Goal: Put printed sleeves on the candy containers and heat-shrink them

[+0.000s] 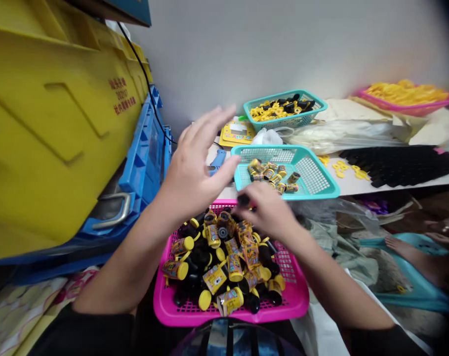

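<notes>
My left hand (pixel 200 163) is raised, fingers stretched and apart, above the back left of the pink basket (pixel 298 304); nothing is in it. Over the same basket's back edge, my right hand (pixel 266 207) is closed with a small black part (pixel 243 200) at its fingertips, blurred by motion. Small printed yellow cylinders (pixel 215 279) with yellow caps fill the pink basket, mixed with black pieces. Just beyond my right hand stands a teal basket (pixel 330 188) with several little patterned cylinders (pixel 270 174) inside.
Farther back, another teal basket (pixel 302 118) holds yellow and black parts. Yellow pieces fill a pink tray (pixel 442 101) at right, behind a row of black parts (pixel 402 163). A big yellow crate (pixel 54 123) and blue crate (pixel 144 153) wall the left. Someone's foot (pixel 405 249) shows lower right.
</notes>
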`<state>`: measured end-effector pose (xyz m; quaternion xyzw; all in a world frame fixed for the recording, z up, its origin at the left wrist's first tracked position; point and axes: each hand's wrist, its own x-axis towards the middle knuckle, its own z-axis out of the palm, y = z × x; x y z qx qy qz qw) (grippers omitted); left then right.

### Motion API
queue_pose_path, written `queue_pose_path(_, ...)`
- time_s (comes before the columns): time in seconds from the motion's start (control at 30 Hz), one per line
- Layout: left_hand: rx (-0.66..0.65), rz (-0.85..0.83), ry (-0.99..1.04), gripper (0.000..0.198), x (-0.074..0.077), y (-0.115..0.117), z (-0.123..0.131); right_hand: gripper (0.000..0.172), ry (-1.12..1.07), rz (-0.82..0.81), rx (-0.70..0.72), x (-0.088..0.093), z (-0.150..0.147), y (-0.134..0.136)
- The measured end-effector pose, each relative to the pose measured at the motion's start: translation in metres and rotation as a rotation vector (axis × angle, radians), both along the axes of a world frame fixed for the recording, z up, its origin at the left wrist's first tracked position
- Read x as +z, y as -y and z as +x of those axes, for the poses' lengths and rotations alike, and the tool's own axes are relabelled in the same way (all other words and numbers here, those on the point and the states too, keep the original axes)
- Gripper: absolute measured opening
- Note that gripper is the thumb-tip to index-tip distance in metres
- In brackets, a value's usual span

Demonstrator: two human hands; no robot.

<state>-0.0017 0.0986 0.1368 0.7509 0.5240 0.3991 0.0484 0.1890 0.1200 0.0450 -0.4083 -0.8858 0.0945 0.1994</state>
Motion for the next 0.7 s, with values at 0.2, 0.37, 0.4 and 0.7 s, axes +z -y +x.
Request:
queue_pose_path(0.2,-0.016,-0.62,-0.396,0.025,-0.074,0.05,-0.065,0.041,0.041,0.002,0.022,-0.017,-0.003,-0.026)
queue_pose_path(0.37,0.127,-0.712,-0.48,0.027,-0.132,0.083,-0.087,0.053,0.278,-0.125,0.431,-0.049,-0.051,0.011)
queue_pose_path(0.4,0.139,-0.691,-0.484,0.025,-0.136,0.086,-0.087,0.049,0.274,-0.107,0.437,-0.05,-0.053,0.014)
queue_pose_path(0.7,0.069,-0.754,-0.294,0.01,-0.116,0.085,-0.099,0.054,0.123,0.155,-0.314,-0.006,0.022,-0.045)
